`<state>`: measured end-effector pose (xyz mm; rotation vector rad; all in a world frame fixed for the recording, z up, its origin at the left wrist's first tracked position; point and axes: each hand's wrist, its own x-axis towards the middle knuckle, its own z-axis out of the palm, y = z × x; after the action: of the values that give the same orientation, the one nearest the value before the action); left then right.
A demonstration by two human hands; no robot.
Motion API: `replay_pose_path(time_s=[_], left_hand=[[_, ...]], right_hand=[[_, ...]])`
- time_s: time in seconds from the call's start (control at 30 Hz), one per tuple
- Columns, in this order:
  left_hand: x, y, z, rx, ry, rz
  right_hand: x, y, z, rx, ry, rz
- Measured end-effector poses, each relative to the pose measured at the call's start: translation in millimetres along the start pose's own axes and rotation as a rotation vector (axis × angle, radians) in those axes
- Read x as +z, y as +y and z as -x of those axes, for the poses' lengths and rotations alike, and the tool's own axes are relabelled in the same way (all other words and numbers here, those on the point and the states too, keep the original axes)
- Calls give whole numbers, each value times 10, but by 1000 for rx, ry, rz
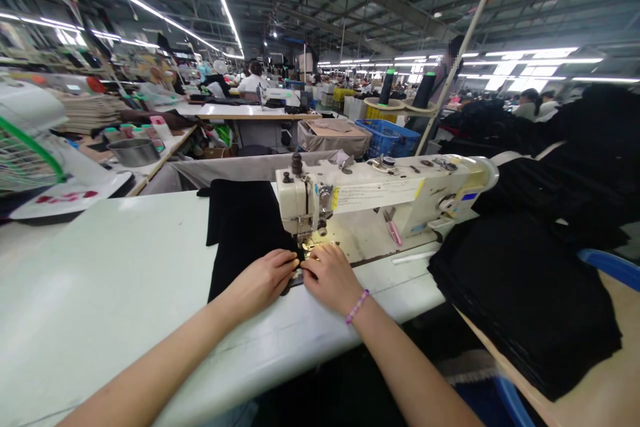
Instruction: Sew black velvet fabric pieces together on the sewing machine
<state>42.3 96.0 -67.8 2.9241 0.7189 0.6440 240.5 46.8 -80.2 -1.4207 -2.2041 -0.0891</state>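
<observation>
A piece of black fabric (245, 227) lies flat on the pale table, its right edge running under the needle area of a white sewing machine (370, 193). My left hand (270, 277) rests over the fabric's near right part, fingers pressed together on its edge just in front of the presser foot. Close beside it, my right hand (327, 273), with a beaded bracelet (357, 307) at the wrist, has its fingers bent and pinched at the same edge. The two hands' fingertips almost meet. What lies beneath the fingers is mostly hidden.
Small pink-handled thread snips (393, 228) lie on the machine bed. A stack of black fabric pieces (525, 300) stands at the right. Black thread cones (386, 88) are behind the machine, near a blue basket (387, 138). A fan (30, 140) stands far left.
</observation>
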Motion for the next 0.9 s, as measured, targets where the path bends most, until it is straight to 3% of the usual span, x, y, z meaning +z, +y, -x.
replay_pose_path(time_s=[0.13, 0.27, 0.4, 0.5, 0.57, 0.63, 0.7, 0.8, 0.9], left_hand=[[-27, -138, -106, -20, -41, -36], [-56, -189, -169, -68, -84, -89], [-17, -148, -128, -214, -103, -142], [75, -120, -54, -385, -90, -169], [137, -117, -12, -481, -95, -171], [171, -136, 16, -534, -111, -159], [157, -188, 41, -556, -126, -145], [44, -330, 114, -588, -130, -145], [-122, -469, 237, -605, -125, -159]], right_hand=[[37, 45, -124, 20, 21, -2], [-63, 47, -52, 62, 114, -44], [-396, 273, 335, 211, 291, -52], [-758, 730, 839, 423, 436, 64], [-995, 1123, 1216, 613, 394, 264], [-1180, 1495, 1554, 761, 232, 393], [-1288, 1757, 1795, 861, 46, 357], [-1333, 1854, 1929, 855, 9, 252], [-1364, 1721, 1868, 877, 23, 209]])
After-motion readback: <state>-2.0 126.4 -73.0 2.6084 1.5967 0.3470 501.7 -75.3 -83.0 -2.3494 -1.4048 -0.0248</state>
